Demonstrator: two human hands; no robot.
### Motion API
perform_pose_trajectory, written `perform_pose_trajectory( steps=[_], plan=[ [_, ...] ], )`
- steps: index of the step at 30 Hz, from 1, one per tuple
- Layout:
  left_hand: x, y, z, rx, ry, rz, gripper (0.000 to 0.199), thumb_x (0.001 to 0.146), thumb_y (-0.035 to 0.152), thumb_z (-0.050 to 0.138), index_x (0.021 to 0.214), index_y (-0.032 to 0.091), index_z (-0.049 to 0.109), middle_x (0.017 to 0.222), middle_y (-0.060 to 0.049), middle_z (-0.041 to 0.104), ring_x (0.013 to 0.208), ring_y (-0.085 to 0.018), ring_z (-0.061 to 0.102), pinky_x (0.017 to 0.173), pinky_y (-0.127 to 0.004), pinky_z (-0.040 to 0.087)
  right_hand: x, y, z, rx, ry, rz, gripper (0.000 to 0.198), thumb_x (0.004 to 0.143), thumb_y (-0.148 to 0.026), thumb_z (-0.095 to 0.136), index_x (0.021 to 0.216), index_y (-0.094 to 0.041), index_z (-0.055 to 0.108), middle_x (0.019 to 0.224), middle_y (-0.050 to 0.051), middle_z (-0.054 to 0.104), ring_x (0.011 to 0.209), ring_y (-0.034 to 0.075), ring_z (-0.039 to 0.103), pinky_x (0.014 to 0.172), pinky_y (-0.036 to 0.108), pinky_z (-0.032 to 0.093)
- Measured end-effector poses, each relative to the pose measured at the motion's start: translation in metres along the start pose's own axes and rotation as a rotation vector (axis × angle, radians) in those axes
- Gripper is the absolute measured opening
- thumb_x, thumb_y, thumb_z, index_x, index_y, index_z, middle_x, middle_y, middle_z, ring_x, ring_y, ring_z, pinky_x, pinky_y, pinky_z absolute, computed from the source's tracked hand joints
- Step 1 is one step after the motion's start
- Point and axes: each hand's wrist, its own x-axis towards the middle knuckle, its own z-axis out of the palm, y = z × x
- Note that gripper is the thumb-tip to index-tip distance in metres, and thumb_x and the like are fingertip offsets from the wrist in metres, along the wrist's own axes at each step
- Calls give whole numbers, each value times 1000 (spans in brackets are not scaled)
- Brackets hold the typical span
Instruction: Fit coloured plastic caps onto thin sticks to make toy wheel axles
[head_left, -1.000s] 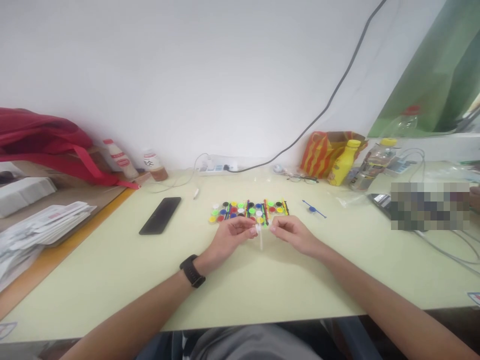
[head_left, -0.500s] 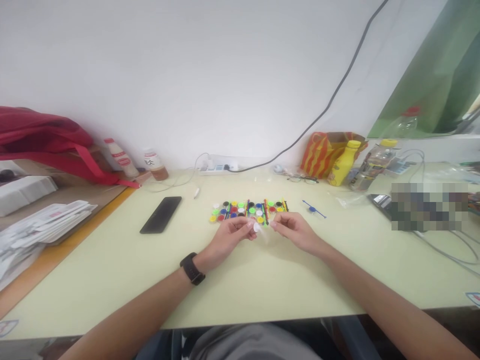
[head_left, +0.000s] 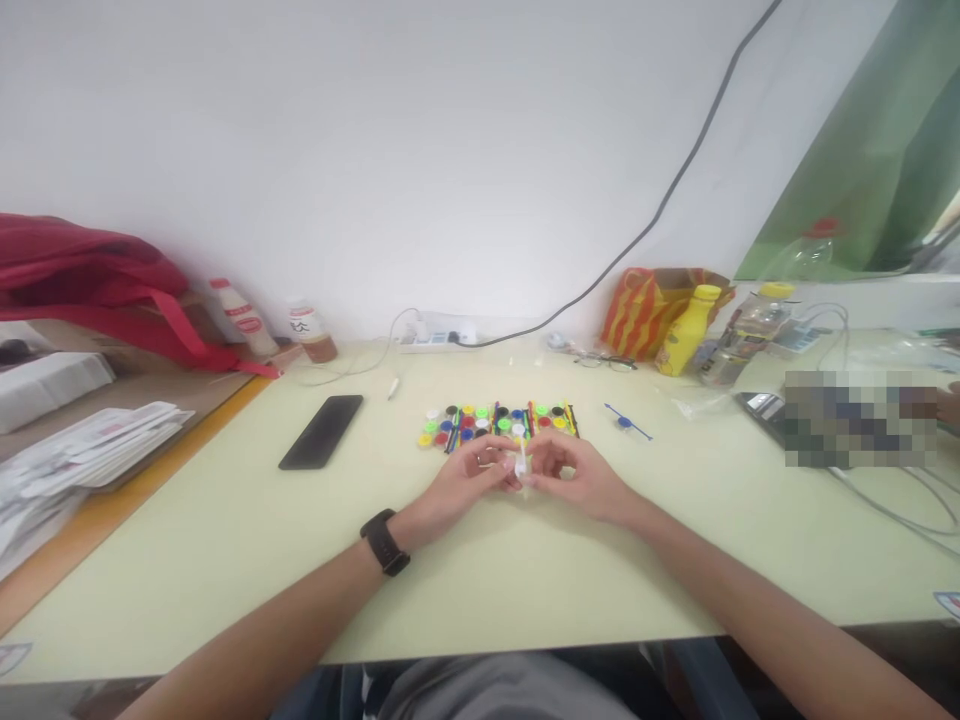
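Observation:
My left hand [head_left: 474, 478], with a black watch on the wrist, pinches a small white round plastic piece [head_left: 520, 464] in front of me. The fingers of my right hand [head_left: 579, 476] close on its other side, so both hands meet at it. Its exact shape is partly hidden by my fingertips. Just behind my hands lie rows of small coloured discs [head_left: 468, 422] in red, green, blue, yellow, black and white. Thin coloured sticks [head_left: 530, 416] lie between the groups of discs. To the right, a blue stick with a round blue disc [head_left: 624, 422] lies apart.
A black phone [head_left: 322, 432] lies left of my hands. Bottles, among them a yellow bottle [head_left: 688, 330], stand along the back beside a striped bag [head_left: 630, 308]. A power strip [head_left: 435, 338] rests against the wall. White packets [head_left: 112, 440] are stacked at left.
My right hand has moved left and slightly down to meet my left hand at the white piece. The white piece now stands more edge-on between my fingers.

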Motion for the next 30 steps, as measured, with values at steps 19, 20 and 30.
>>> perform_pose_trajectory(
  steps=[19, 20, 30],
  plan=[
    [3, -2, -2, 40, 61, 27, 27, 92, 41, 74, 95, 14, 71, 80, -3, 67, 76, -14, 61, 74, -26, 49, 1, -8, -6, 410, -85, 154, 55, 101, -60, 45, 68, -20, 59, 63, -1, 42, 56, 13, 36, 56, 31, 32],
    [3, -3, -2, 44, 65, 24, 27, 92, 41, 74, 96, 14, 71, 80, -4, 68, 76, -14, 62, 74, -26, 49, 1, -8, -8, 428, -141, 163, 60, 102, -61, 43, 59, -20, 53, 59, -1, 38, 57, 13, 36, 56, 32, 30],
    [2, -1, -1, 22, 41, 21, 27, 92, 41, 74, 94, 15, 72, 82, -3, 67, 74, -14, 61, 74, -27, 49, -4, -4, -1, -1, 182, -79, 48, 96, -57, 62, 135, -29, 56, 87, 1, 56, 68, 16, 47, 62, 30, 39]
  ],
)
